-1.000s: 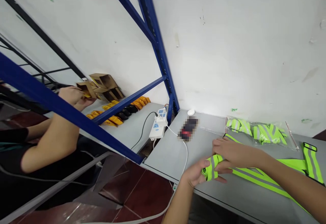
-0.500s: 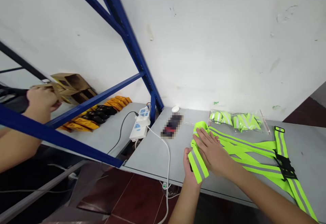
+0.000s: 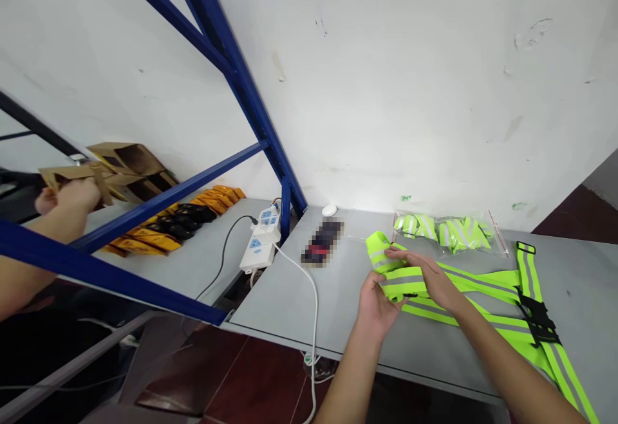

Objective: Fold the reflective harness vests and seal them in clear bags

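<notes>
A neon yellow-green reflective vest (image 3: 483, 279) made of grey-striped straps with black buckles lies spread on the grey table, its left end gathered in a folded bundle. My left hand (image 3: 377, 305) is closed around the lower left side of that bundle, thumb on the strap. From the right, my right hand (image 3: 432, 279) grips the straps with its fingers long and close together over the bundle; its thumb is hidden. One striped band crosses between both hands. Behind them, a clear plastic bag (image 3: 444, 234) holds two folded bundles of the same striped material.
A pixelated dark object (image 3: 322, 244) and a white round item (image 3: 329, 210) lie left of my hands. White power strips (image 3: 261, 237) and a cable (image 3: 315, 321) sit beside a blue metal frame (image 3: 251, 102). Beyond it, another person's hand (image 3: 80, 195) holds a cardboard box near yellow and black packets (image 3: 193, 215).
The strap end that hung down over my left hand is now folded across to the right. My right hand has shifted right, and the view has moved slightly.
</notes>
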`<state>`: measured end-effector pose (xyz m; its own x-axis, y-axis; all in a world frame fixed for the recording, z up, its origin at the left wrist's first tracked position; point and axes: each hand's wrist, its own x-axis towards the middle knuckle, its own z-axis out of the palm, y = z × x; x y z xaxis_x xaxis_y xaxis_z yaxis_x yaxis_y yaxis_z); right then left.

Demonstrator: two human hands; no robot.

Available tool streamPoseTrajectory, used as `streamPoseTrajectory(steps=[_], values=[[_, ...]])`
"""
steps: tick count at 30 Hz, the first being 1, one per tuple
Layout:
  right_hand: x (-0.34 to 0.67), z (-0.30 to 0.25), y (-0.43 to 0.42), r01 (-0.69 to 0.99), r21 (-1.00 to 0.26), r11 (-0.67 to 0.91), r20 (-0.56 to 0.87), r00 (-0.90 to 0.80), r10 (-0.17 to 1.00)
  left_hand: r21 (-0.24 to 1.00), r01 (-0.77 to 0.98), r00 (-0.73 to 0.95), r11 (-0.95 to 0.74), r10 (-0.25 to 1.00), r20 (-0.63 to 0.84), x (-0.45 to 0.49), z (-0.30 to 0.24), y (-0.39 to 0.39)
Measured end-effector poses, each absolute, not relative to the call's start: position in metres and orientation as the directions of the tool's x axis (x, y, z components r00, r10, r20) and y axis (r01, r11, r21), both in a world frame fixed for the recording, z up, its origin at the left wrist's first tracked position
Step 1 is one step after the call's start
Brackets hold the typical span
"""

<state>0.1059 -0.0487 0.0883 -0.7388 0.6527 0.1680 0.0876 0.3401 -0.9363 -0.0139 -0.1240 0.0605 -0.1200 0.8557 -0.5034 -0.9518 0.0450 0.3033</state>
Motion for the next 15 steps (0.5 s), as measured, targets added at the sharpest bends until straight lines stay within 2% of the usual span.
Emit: streamPoseTrajectory(steps=[2,5,9,12,15], values=[[0.106,0.085,-0.052,0.080,-0.947,0.312,0.166,-0.711,0.683,0.327,-0.943,-0.128,0.055,0.850,-0.511,-0.014,0.062,-0.125],[0.106,0.080,-0.059,0.041,-0.917,0.398,0.244,-0.729,0.639,0.349,-0.935,-0.129,0.064,0.855,-0.502,-0.015,0.062,-0.124],[0.099,0.080,-0.067,0.135,-0.887,0.442,0.219,-0.720,0.659,0.402,-0.915,-0.172,0.007,0.897,-0.408,-0.014,0.054,-0.123],[0.096,0.075,-0.067,0.150,-0.898,0.413,0.222,-0.656,0.721,0.449,-0.893,-0.227,-0.007,0.870,-0.438,-0.013,0.047,-0.122],[0.099,0.062,-0.068,0.176,-0.921,0.347,0.235,-0.458,0.857,0.533,-0.845,-0.324,-0.032,0.824,-0.465,-0.012,0.045,-0.122]])
